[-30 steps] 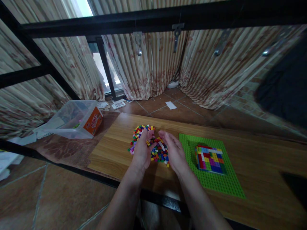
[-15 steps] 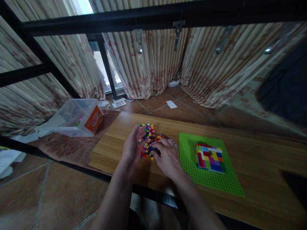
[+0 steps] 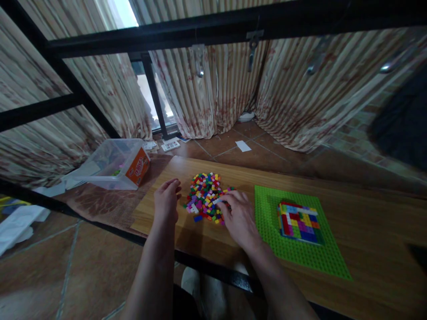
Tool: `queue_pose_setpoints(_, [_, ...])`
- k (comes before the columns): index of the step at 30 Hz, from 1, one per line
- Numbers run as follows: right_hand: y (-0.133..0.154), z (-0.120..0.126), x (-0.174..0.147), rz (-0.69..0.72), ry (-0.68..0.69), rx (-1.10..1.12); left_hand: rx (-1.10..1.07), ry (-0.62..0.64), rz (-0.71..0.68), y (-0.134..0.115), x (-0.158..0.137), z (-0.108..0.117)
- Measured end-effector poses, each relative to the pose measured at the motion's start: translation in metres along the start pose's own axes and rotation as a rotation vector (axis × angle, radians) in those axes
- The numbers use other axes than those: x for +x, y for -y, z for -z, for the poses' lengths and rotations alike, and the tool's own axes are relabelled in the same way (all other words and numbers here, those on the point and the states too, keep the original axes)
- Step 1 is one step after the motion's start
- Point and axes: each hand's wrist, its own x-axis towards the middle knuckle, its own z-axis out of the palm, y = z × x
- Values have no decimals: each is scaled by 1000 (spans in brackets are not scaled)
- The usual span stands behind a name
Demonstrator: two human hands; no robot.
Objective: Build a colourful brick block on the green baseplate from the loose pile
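A heap of small coloured toy bricks (image 3: 204, 191) lies on the wooden board between my two hands. My left hand (image 3: 166, 200) is just left of the heap, its fingers loosely bent and apart, and I see no brick in it. Over the heap's right side, my right hand (image 3: 238, 215) pinches a whitish brick (image 3: 217, 201) between thumb and fingers. To the right lies a green studded baseplate (image 3: 267, 242). On it sits a low, multicoloured square brick build (image 3: 300, 222) with a white brick along its back right edge.
A clear plastic box (image 3: 110, 171) with an orange label stands beyond the board's (image 3: 151, 209) left end, some bricks inside. A black metal bar (image 3: 213, 266) runs along the near edge. Papers (image 3: 243, 146) lie on the tiled floor below striped curtains (image 3: 223, 93).
My left hand has drawn left, away from the heap, and its fingers have curled. A whitish brick now shows in my right hand's pinch. The view has shifted slightly.
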Motion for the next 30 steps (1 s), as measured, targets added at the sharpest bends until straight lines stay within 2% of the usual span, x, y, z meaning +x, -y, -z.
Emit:
queue_pose_setpoints(5, [-6, 11, 1, -138, -95, 207, 683, 133, -123, 11, 11, 16])
queue_pose_setpoints(8, [-10, 14, -2, -196, -122, 272, 909, 212, -160, 14, 9, 20])
queue_pose_setpoints(13, [-12, 16, -7, -223, -127, 369, 807, 309, -179, 17, -1, 18])
queue_pose_setpoints(20, [-9, 22, -8, -332, -164, 606, 650, 305, -164, 21, -3, 12])
queue_pose_setpoints(26, [-15, 35, -12, -382, -190, 682, 661, 221, -154, 17, -4, 12])
queue_pose_setpoints(30, [-29, 59, -22, -361, -224, 620, 728, 168, -207, 7, -9, 10])
